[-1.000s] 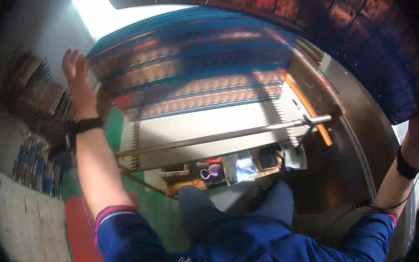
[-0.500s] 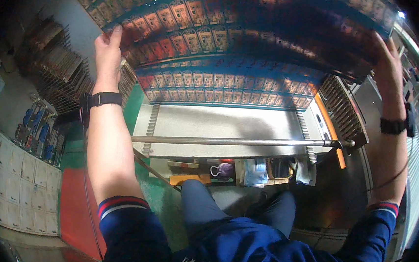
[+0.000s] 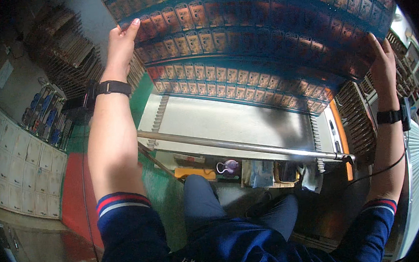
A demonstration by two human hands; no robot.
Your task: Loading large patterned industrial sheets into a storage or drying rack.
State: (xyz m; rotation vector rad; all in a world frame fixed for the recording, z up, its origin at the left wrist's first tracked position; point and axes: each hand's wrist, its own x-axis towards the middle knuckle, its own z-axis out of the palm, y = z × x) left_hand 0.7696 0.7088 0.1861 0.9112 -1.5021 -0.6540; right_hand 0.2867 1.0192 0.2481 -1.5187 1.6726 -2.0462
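Head view: the left hand [image 3: 121, 49] pinches the left edge of a large blue panel [image 3: 259, 16], its thumb laid on the near face, while the right hand [image 3: 384, 65] grips the same panel near its right edge, with the thumb side showing and some of the fingers hidden. Covered in rows of copper-coloured rectangles, the blue panel spans the upper part of the view between the 2 hands, and its far edge runs out of sight at the top. Just below it shows a lower panel [image 3: 225, 83] of the same pattern, with 2 rows of rectangles visible, and nearer the person is a white board [image 3: 233, 121] with a toothed strip along each of its 2 sides. A metal bar [image 3: 240, 145] crosses in front of the board, slanting down to the right, and an orange strip [image 3: 340, 130] stands beside its right end. Beneath the bar sit a purple object [image 3: 229, 167] and a yellow object [image 3: 195, 173], just beside each other. Each wrist wears 1 black band [image 3: 112, 88]. To the left are stacked boards [image 3: 67, 39], pale lockers [image 3: 17, 161] and a red floor patch [image 3: 76, 190].
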